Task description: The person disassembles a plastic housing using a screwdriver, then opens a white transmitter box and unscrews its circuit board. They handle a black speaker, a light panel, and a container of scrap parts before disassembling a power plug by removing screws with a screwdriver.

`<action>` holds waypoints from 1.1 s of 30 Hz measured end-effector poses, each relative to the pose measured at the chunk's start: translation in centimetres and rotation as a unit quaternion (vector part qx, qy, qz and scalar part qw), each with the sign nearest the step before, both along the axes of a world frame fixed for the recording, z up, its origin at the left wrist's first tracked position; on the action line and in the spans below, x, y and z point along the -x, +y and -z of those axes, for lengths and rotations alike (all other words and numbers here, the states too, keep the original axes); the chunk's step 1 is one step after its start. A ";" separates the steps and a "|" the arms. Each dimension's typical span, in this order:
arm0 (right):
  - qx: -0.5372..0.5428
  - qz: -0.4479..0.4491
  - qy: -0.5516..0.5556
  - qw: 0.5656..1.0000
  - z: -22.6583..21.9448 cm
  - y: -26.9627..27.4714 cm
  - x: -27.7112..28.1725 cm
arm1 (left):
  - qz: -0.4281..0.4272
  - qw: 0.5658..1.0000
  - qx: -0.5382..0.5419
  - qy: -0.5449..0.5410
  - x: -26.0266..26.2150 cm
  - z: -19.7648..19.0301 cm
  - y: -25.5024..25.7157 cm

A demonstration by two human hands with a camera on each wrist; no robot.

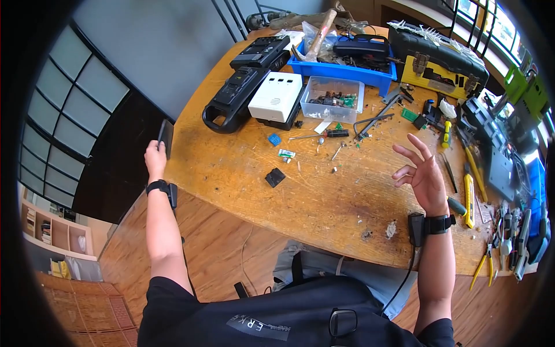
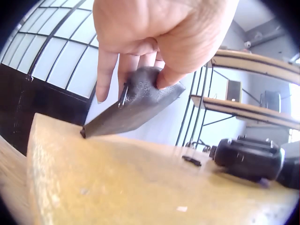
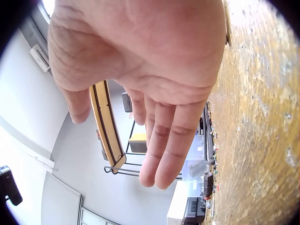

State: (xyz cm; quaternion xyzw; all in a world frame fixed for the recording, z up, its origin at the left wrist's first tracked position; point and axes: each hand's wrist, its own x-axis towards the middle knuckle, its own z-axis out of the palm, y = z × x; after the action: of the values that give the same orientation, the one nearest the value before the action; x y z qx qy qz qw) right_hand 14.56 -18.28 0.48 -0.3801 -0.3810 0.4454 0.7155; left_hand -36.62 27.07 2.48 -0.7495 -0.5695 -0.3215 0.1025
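Note:
My left hand (image 1: pixel 155 160) grips a flat black case (image 2: pixel 136 105) with a leathery surface, over the table's left edge. In the left wrist view the thumb presses one side of it and the fingers lie behind. The case tilts, its lower corner close over the wood. My right hand (image 1: pixel 425 179) is raised above the right part of the table, fingers loosely spread and nothing in them. Nearest to it are a yellow utility knife (image 1: pixel 469 199) and a screwdriver with a dark green handle (image 1: pixel 457 206). A small black block (image 1: pixel 275 177) lies between the hands.
The worn wooden table (image 1: pixel 231 185) holds a white box (image 1: pixel 276 95), a clear bin (image 1: pixel 332 113) of small parts, and a blue crate (image 1: pixel 347 70) with a hammer (image 1: pixel 321 34). A black-and-yellow toolbox (image 1: pixel 439 72) stands at the back right. Pliers (image 1: pixel 484 263) and other tools crowd the right edge.

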 end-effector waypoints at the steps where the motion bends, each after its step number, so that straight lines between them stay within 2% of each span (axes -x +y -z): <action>1: 0.000 -0.003 0.003 1.000 0.0 0.0 0.0 | 0.038 0.998 0.004 -0.056 0.5 -1.2 0.4; 2: 0.000 -0.006 0.005 1.000 0.0 0.1 0.0 | 0.076 0.991 0.006 -0.112 0.8 -2.2 0.7; 4: -0.001 -0.008 0.006 1.000 0.0 0.0 -0.1 | 0.142 0.940 0.074 -0.300 0.1 -4.7 -0.4; 8: -0.004 -0.006 0.013 1.000 0.0 0.0 0.0 | 0.231 0.864 0.163 -0.416 -3.6 -10.2 -5.5; 12: -0.006 0.001 0.019 1.000 -0.1 -0.1 0.0 | 0.268 0.855 0.198 -0.397 -5.4 -11.9 -7.6; 14: -0.005 -0.002 0.018 1.000 -0.1 -0.1 -0.1 | 0.220 0.916 0.168 -0.292 -5.6 -11.7 -7.4; 15: -0.008 0.001 0.019 1.000 0.0 -0.1 -0.1 | 0.202 0.933 0.151 -0.257 -5.1 -11.1 -6.4; 16: -0.009 0.005 0.018 1.000 -0.1 -0.1 -0.1 | 0.206 0.932 0.151 -0.257 -5.4 -10.6 -6.3; 18: -0.017 -0.006 0.026 1.000 -0.3 -0.2 -0.1 | 0.127 0.983 0.069 -0.114 -5.7 -9.4 -6.4; 20: -0.024 -0.002 0.033 0.999 -0.2 -0.3 -0.1 | 0.130 0.971 0.187 -0.077 -4.8 -7.2 -5.1; 23: -0.030 -0.008 0.046 0.998 -0.2 -0.4 -0.2 | 0.175 0.948 0.247 -0.100 -5.5 -4.5 -5.2; 28: -0.016 -0.007 0.056 0.998 -0.1 -0.6 -0.6 | 0.206 0.947 0.234 -0.082 -9.9 -4.3 -6.5; 33: -0.014 -0.029 0.074 0.997 -0.2 -0.7 -0.7 | 0.266 0.935 0.203 -0.118 -16.4 -6.8 -9.5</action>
State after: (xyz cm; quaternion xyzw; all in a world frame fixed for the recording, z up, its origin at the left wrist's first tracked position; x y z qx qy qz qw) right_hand 15.29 -19.02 0.67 -0.3249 -0.3441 0.4877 0.7337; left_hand -20.21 17.59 9.31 -0.8354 -0.4100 -0.3006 -0.2091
